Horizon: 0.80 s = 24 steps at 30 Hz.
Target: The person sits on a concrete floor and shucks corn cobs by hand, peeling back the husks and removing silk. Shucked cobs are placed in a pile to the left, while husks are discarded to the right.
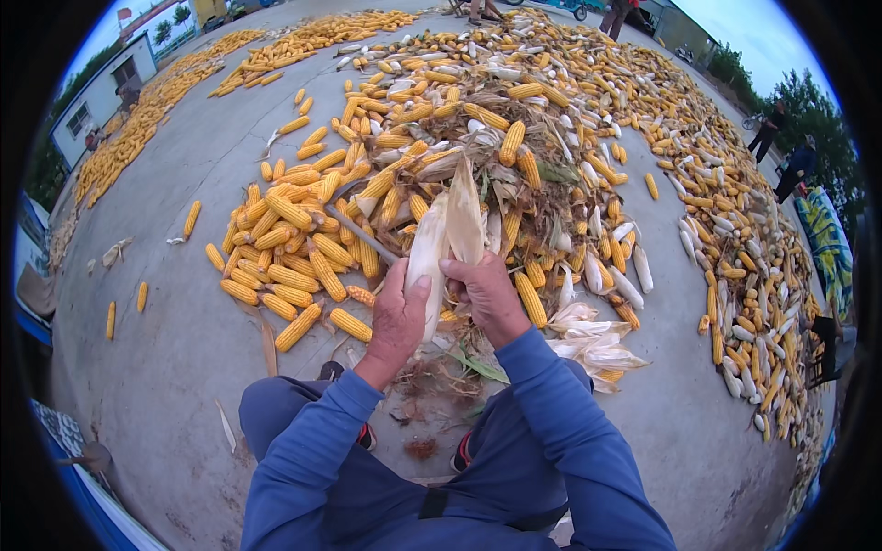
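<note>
Both hands are raised over the near edge of a heap of corn. My left hand point(400, 310) grips an ear of corn in its pale husk point(428, 255), thumb laid along its front. My right hand point(488, 293) pinches a dry husk leaf point(466, 210) that stands peeled out beside the ear, its tip upward. No yellow kernels show on the held ear. Just behind the left hand lies a curved metal rod point(362, 234), part of it hidden by the hand. Bare yellow cobs point(289, 275) are piled to the left of the hands.
Loose husks point(592, 341) lie on the concrete ground point(172, 365) by my right knee. A long bank of mixed cobs point(730, 227) curves along the right. More yellow corn point(138, 144) is spread at far left. Several people point(768, 131) are in the distance.
</note>
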{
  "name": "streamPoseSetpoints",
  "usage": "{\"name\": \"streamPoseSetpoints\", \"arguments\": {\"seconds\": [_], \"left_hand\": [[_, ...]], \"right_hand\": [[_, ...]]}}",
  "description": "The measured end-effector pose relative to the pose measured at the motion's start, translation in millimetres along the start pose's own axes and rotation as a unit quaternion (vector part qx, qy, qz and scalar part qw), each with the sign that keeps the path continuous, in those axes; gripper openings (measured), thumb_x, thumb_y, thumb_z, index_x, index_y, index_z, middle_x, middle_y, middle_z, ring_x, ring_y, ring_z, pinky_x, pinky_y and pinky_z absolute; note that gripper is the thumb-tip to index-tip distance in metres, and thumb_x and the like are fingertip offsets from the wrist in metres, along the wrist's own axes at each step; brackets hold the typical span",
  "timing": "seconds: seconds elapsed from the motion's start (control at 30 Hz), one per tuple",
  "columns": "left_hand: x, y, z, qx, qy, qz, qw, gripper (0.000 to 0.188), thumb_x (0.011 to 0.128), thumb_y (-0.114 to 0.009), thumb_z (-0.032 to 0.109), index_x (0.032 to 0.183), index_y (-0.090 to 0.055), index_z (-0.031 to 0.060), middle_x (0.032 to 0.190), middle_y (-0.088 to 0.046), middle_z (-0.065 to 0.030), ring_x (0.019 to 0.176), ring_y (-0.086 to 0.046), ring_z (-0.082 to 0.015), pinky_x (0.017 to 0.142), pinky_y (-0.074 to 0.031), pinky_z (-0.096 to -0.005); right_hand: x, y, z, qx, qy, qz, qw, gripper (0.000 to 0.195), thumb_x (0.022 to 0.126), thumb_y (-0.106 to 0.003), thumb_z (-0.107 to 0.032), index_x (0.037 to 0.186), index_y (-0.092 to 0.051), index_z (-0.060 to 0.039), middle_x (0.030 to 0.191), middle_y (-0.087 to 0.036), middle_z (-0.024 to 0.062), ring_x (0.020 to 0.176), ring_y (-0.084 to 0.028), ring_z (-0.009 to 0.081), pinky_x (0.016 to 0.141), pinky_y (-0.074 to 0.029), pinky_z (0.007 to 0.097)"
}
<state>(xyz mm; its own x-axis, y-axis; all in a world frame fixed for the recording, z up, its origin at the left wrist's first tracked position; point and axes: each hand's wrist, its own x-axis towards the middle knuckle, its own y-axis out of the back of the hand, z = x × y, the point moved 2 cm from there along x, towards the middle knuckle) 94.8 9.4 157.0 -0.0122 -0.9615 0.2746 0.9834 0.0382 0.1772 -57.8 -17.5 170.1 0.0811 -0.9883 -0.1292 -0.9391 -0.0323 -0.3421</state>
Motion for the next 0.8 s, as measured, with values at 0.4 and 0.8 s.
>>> {"name": "streamPoseSetpoints", "arguments": {"seconds": [0.4,0.8], "left_hand": [[6,9,22,-0.149,0.059,-0.002,0.987,0.055,0.093,-0.067,0.026,0.133,-0.048,-0.0062,0.114,-0.064,-0.0156,0.099,-0.064,-0.0178,0.085,-0.052,-0.0307],[-1,8,2,-0.221,0.176,-0.089,0.955,0.061,0.084,-0.074,0.024,0.131,-0.048,-0.0057,0.112,-0.062,-0.0135,0.098,-0.063,-0.0175,0.084,-0.053,-0.0305]], "right_hand": [[-17,6,-26,0.08,0.038,-0.044,0.995,0.022,0.087,-0.068,-0.011,0.107,-0.061,-0.0035,0.085,-0.063,-0.0005,0.068,-0.058,0.0071,0.053,-0.039,0.0212],[-5,10,3,0.065,-0.027,-0.035,0.997,0.026,0.088,-0.065,-0.008,0.114,-0.059,-0.0037,0.087,-0.063,0.0006,0.063,-0.055,0.0069,0.046,-0.035,0.0194]]}}
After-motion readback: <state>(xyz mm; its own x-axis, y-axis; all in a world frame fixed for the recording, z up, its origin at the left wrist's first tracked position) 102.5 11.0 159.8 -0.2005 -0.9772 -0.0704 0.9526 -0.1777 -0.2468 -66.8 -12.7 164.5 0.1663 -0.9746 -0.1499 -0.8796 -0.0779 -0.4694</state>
